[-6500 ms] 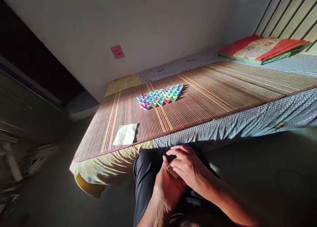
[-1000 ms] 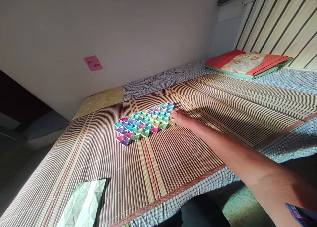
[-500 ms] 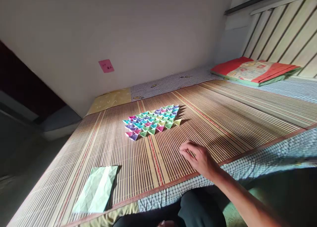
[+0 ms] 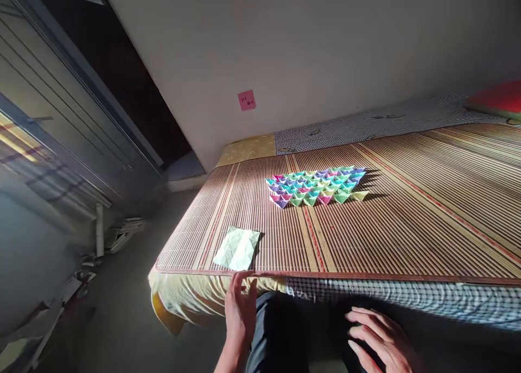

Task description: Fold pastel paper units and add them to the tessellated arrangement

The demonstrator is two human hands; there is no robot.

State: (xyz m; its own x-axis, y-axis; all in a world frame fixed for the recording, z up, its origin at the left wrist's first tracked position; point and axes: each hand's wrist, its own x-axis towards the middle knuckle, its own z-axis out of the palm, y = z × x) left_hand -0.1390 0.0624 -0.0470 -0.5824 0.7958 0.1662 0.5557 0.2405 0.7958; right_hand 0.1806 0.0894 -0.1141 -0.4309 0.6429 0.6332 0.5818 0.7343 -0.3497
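Note:
A pale green sheet of paper with many fold creases lies flat on the bamboo mat, close to its front edge. My left hand is just in front of that sheet, fingers partly stretched and apart, with nothing visible in them; whether a fingertip touches the paper I cannot tell. Over my lap, my right hand hovers with spread fingers and holds nothing. Farther back on the mat stand rows of small folded paper pieces in purple, pink, teal, green and yellow.
A pink note with handwriting is stuck to the wall behind. Yellow cloth hangs over the bed's front left corner. A red folded item lies at the far right. Papers and other clutter are on the floor to the left.
My view has swung left. My left hand has come up beside the creased sheet. My right hand has drawn back from above the mat to my lap, and its fingers have spread.

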